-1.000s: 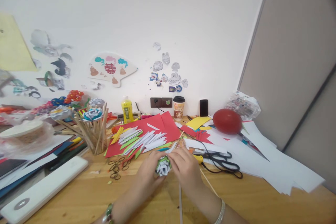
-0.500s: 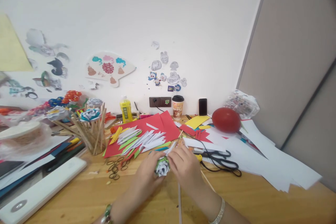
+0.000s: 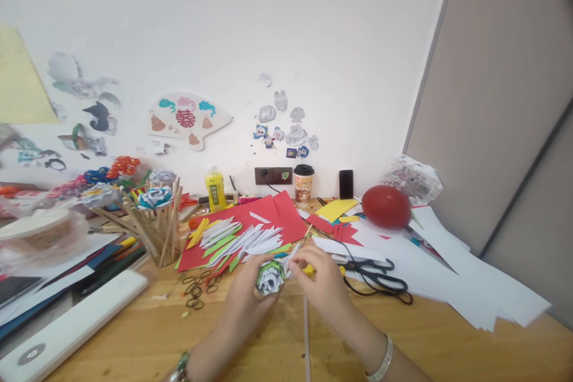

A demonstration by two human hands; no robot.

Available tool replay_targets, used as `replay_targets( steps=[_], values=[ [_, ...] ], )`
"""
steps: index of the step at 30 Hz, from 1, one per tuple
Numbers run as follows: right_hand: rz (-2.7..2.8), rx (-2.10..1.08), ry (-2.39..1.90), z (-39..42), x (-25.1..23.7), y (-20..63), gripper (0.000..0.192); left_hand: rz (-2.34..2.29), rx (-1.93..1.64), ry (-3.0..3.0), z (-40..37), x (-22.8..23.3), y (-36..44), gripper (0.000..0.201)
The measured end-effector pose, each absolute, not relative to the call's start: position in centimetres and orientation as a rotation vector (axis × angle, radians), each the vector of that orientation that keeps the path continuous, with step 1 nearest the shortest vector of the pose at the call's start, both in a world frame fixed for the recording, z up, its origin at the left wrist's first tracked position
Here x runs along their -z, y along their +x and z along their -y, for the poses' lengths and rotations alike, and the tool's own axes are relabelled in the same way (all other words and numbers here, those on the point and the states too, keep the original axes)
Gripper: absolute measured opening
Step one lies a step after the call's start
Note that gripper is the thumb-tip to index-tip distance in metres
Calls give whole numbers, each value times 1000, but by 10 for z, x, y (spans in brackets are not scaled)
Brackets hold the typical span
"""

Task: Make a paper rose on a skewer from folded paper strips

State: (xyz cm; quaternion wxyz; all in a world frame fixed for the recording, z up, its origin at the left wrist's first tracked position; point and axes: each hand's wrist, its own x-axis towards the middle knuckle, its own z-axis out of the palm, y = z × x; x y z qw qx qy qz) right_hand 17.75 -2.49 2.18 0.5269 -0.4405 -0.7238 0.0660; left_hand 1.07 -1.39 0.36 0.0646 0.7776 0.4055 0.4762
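Compared with half a second ago, the right grip has drawn slightly off the paper flower, leaving a small gap, while the flower sits a little farther left, above the counter, between the two hands. The left grip is curled around the flower, which now seems to depend mainly on that hold. The right fingertips are bunched just beside a pale strip, but whether they pinch it I cannot tell.
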Motion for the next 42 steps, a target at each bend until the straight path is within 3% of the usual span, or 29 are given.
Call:
replay_targets(
  steps=[6,11,17,22,30,42],
  values=[
    [1696,-419,-1050,16,-14,176,10,-1157,-1451,2306,13,-1,12,42],
    [1673,-382,-1085,15,-18,179,12,-1061,-1355,2231,12,2,13,41],
    [1834,-338,-987,22,-23,180,11,-1049,-1239,2210,13,5,15,65],
    [1937,-221,-955,25,-26,183,8,-1041,-1214,2229,14,4,17,49],
    [2035,112,-941,21,-22,184,7,-1035,-1199,2209,17,4,19,48],
    [1963,-60,-964,23,-22,183,6,-990,-1171,2211,19,-1,18,40]
  ],
)
